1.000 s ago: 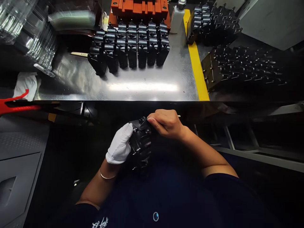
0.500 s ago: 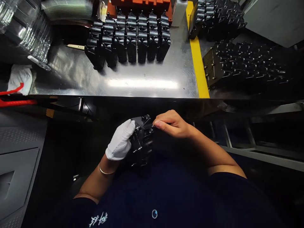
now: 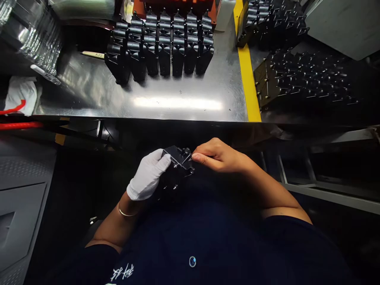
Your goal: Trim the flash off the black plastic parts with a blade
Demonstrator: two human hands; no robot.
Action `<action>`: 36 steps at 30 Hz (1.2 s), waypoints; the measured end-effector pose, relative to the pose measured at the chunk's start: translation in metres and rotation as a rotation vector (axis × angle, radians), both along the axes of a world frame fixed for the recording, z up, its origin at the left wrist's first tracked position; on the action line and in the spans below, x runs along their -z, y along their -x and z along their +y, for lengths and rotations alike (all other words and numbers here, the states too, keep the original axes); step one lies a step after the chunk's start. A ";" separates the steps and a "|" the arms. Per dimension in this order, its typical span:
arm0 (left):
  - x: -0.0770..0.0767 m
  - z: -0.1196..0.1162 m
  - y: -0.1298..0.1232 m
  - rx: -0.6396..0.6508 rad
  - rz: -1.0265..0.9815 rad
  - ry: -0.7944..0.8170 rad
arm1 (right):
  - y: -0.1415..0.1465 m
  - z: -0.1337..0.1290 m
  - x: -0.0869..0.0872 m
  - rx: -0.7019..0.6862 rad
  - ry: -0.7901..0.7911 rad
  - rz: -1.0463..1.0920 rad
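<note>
My left hand point(image 3: 148, 174), in a white glove, grips a black moulded part point(image 3: 175, 155) in front of my body, its thumb on the near edge. The part has a flat dark face, rounded knobs and thin shiny metal pins; its lower portion fades into shadow. At the part's right end, my bare right hand point(image 3: 218, 155) is closed in a pinch. Something thin and bright shows at its fingertips, too small to name. Both hands are below the front edge of the metal bench point(image 3: 178, 113).
A row of similar black parts point(image 3: 164, 47) stands on the bench before an orange-red block point(image 3: 178, 6). More black parts point(image 3: 308, 79) lie right of a yellow strip point(image 3: 247, 83). Stacked clear plastic point(image 3: 44, 43), a labelled stick point(image 3: 93, 54) and a white cloth point(image 3: 20, 95) are left.
The black part has turned in my left hand, showing more of its flat face. My left hand has shifted slightly left; my right hand stays pinched at the part's right end.
</note>
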State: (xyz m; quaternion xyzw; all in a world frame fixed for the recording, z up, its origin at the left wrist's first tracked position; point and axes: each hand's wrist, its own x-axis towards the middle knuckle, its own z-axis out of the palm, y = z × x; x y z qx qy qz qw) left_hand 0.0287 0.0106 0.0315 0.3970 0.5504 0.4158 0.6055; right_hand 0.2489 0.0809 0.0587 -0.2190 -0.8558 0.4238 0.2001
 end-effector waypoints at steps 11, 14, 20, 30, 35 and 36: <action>-0.009 0.002 -0.001 -0.038 0.019 -0.111 | -0.014 0.001 -0.006 -0.080 0.073 0.214; -0.010 0.003 0.001 -0.019 0.088 -0.138 | -0.004 -0.002 -0.004 0.052 -0.216 0.143; -0.009 0.003 0.001 -0.018 0.126 -0.143 | 0.006 -0.005 0.002 -0.025 -0.328 0.044; -0.009 0.006 0.001 -0.021 0.019 -0.128 | 0.008 -0.004 0.009 0.147 -0.342 0.179; -0.024 0.017 -0.016 -0.163 0.005 -0.243 | 0.028 0.002 0.005 0.618 -0.144 0.419; -0.028 0.021 -0.020 -0.207 0.017 -0.283 | 0.033 0.004 0.002 0.673 -0.105 0.436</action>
